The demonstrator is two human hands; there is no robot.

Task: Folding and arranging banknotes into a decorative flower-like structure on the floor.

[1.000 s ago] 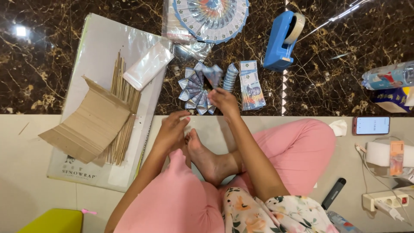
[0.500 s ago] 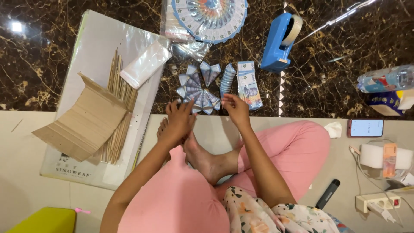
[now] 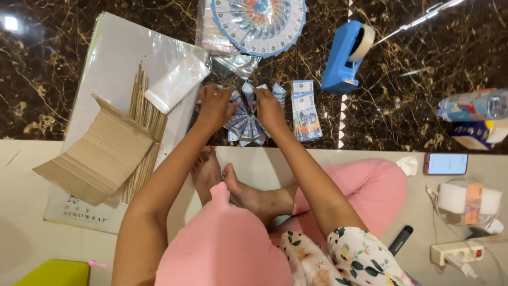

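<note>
Bare floor lies open between the crossed feet and the folded banknote fan (image 3: pixel 244 126); the left hand (image 3: pixel 216 105) pinches its left edge, the right hand (image 3: pixel 268 106) its top right; a banknote stack (image 3: pixel 306 111) sits just beside; a blue tape dispenser (image 3: pixel 346 55) stands farther off.

One head-worn camera looks steeply down (close, at arm's length) over lap and dark marble floor (image 3: pixel 423 69).

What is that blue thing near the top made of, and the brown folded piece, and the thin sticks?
The blue tape dispenser looks like smooth, slightly glossy plastic. The brown folded piece seems to be plain matte cardboard, with fine ridges showing. The thin sticks look like pale bare wood or bamboo; which one is unclear.
</note>
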